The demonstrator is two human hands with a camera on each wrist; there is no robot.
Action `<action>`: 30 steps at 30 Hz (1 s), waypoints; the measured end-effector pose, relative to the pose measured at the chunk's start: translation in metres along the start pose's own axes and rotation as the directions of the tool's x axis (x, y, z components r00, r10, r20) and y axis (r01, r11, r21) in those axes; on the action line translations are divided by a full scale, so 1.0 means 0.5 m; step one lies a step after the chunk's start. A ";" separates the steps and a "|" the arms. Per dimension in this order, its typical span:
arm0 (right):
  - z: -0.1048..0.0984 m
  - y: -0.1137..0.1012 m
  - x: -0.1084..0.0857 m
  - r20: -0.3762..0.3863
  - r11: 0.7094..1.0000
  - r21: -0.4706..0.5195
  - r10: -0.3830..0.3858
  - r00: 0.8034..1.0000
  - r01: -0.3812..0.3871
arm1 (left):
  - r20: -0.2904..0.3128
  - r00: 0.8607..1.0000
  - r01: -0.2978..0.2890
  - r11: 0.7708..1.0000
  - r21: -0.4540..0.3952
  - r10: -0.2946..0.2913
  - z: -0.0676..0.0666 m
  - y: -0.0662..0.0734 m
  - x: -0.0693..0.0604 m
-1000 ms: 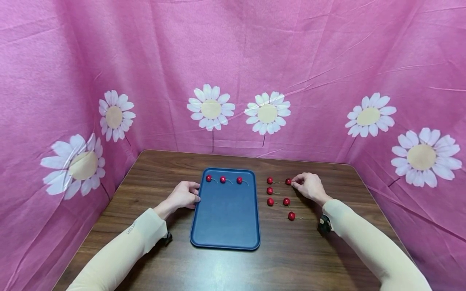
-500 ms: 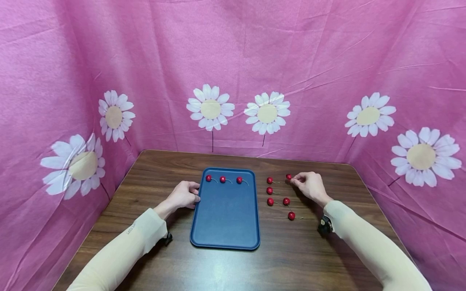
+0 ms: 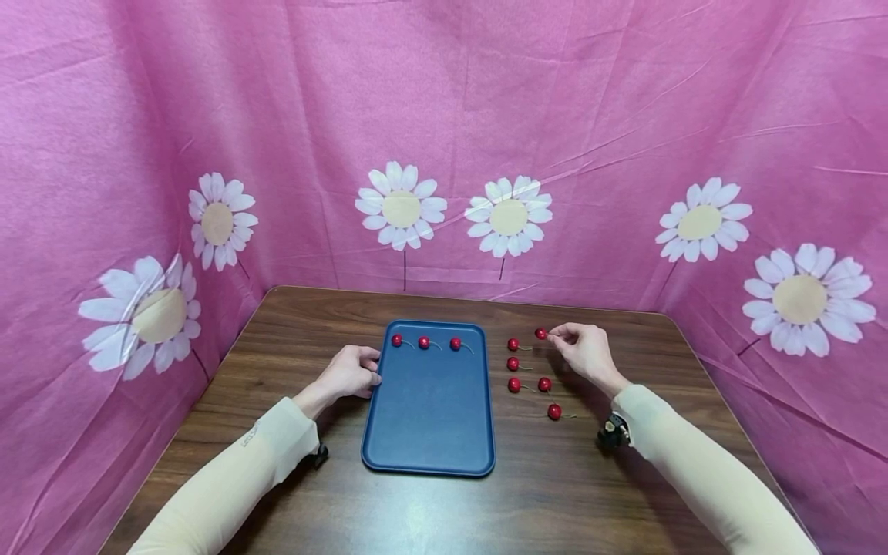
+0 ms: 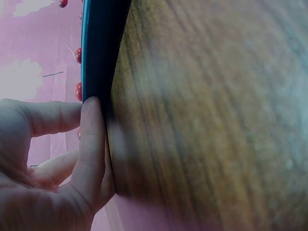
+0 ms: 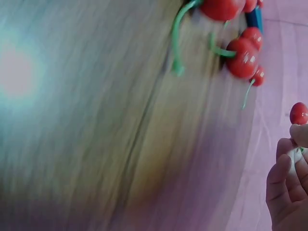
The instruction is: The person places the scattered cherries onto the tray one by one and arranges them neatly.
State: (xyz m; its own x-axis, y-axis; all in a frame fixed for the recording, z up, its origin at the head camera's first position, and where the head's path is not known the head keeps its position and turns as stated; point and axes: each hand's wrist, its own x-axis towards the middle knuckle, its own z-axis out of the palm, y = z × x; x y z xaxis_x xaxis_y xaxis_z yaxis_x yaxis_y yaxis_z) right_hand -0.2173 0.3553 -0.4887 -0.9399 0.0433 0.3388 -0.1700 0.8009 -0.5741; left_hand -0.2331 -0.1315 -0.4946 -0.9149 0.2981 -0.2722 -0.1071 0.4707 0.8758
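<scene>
My left hand (image 3: 345, 374) holds the left rim of a dark blue rectangular tray (image 3: 430, 416); in the left wrist view its thumb and a finger meet at the tray edge (image 4: 98, 53). Three red cherries with stems, one of them the leftmost cherry (image 3: 397, 340), lie in a row along the tray's far end. Right of the tray, my right hand (image 3: 586, 351) pinches a cherry (image 3: 541, 334) by its stem. In the right wrist view that cherry (image 5: 299, 113) sticks out beyond the fingertips. Whether it touches the table is hard to tell.
Several more cherries lie on the wooden table (image 3: 312, 493) between tray and right hand: three in a column, including the middle cherry (image 3: 513, 364), and two nearer me, a cherry (image 3: 545, 384) and the nearest cherry (image 3: 554, 412). A pink flowered cloth (image 3: 444, 100) surrounds the table.
My right hand has drawn its cherry away from me and a little left, off its former spot. The left hand, the tray and the other cherries stay put.
</scene>
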 end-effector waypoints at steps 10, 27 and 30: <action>0.024 -0.075 -0.004 0.048 0.980 0.183 0.068 0.997 -0.076 | 0.001 1.000 -0.004 1.000 -0.009 0.004 -0.002 0.000 -0.002; 0.109 -0.204 -0.008 0.201 0.863 0.448 0.157 0.967 -0.233 | -0.004 1.000 -0.002 1.000 -0.015 0.002 0.000 0.005 -0.006; 0.134 -0.227 -0.010 0.221 0.857 0.465 0.130 0.966 -0.222 | -0.007 1.000 -0.005 1.000 -0.011 0.005 0.001 0.006 -0.006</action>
State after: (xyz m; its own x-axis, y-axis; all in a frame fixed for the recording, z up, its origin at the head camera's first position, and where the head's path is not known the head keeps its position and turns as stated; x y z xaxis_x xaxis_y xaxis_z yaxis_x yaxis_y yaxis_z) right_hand -0.2133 0.2242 -0.4753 -0.9960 0.0140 0.0877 -0.0748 0.3991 -0.9138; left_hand -0.2306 -0.1307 -0.4916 -0.9180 0.2952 -0.2649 -0.1066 0.4598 0.8816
